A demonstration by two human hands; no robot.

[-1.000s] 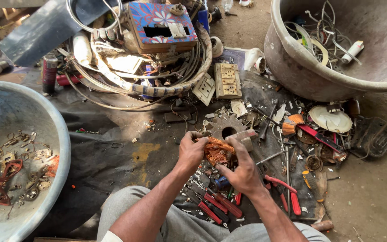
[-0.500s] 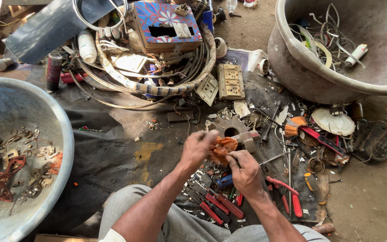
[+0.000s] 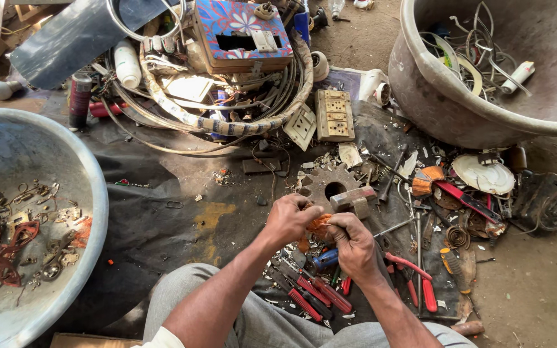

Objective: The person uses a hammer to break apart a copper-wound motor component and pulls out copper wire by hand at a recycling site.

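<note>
Both my hands grip one small orange coil of copper wire [image 3: 319, 225], held low over a dark cloth. My left hand [image 3: 289, 219] clasps its left side and my right hand [image 3: 352, 241] pinches its right side. Most of the coil is hidden between the fingers. Just beyond the hands lies a rusty toothed gear [image 3: 327, 185] with a small metal block [image 3: 353, 198] on it. Under my right wrist are red-handled pliers [image 3: 417, 278] and a row of red and blue screwdriver handles [image 3: 315, 295].
A grey metal basin [image 3: 91, 193] at left holds several copper scraps. A large tub [image 3: 433, 96] at upper right holds wires. Cable coils [image 3: 227, 125], a painted switch box [image 3: 243, 32] and a beige socket plate [image 3: 334, 115] lie beyond. A round white disc [image 3: 483, 174] sits at right.
My hands drew closer together around the coil and shifted slightly lower over the cloth. The view moved a little; nothing else on the ground moved.
</note>
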